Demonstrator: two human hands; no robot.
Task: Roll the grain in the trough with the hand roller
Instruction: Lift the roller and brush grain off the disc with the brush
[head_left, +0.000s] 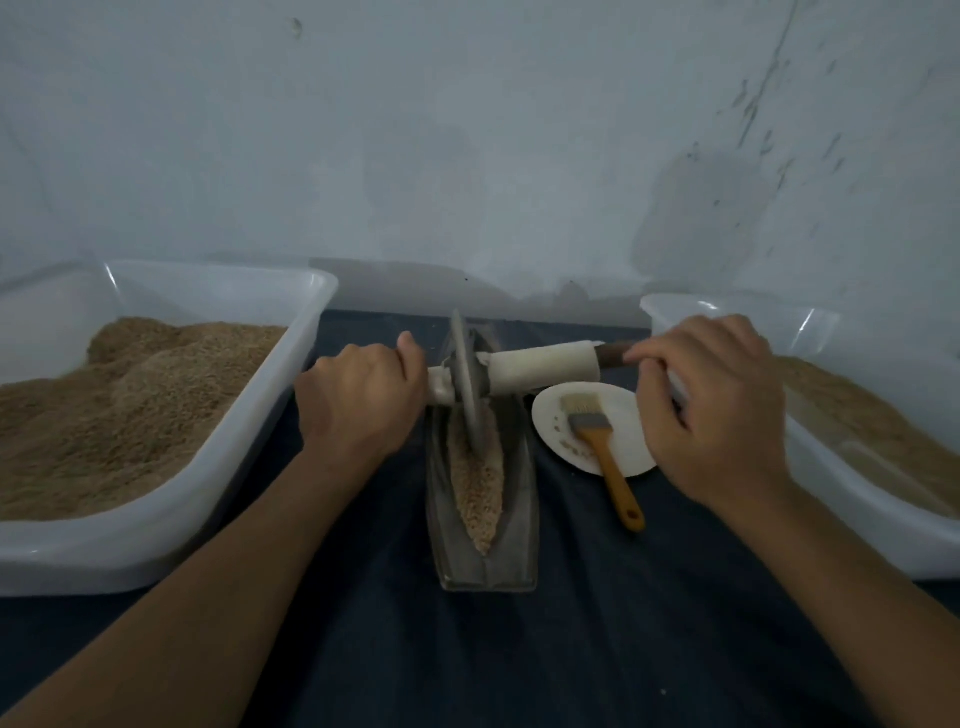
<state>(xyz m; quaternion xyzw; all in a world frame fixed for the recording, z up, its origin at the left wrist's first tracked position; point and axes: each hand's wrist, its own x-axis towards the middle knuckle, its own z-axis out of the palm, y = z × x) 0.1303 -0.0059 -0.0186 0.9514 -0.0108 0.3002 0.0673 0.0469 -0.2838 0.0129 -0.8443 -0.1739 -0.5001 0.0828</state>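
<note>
Metal: the hand roller (470, 387) is a grey metal disc on a cross axle wrapped in white, with a dark wooden end showing by the right hand; the disc stands upright, its lower edge down in the grain.
Left hand (363, 402): fingers curled round the left end of the axle, just left of the disc, gripping it.
Right hand (714, 410): fingers curled over the right end of the axle, holding it at the dark wooden part.
Trough (519, 467): a narrow, boat-shaped metal trough lying between the two hands and running back toward the person.
Grain (478, 483): a tan strip along the trough's channel, below and nearer than the disc.
White plate (623, 447): just under and left of the right hand, beside the trough, with a few grains on it.
Brush (597, 441): orange handle, pale bristles, lying on the plate, handle past its near rim.
Left tub (306, 312): white plastic, outside the left hand, heaped with brown grain.
Right tub (670, 306): white plastic, outside the right hand, also holding brown grain.
Dark cloth (571, 649): under everything.
Writing: no brand or label can be read.
</note>
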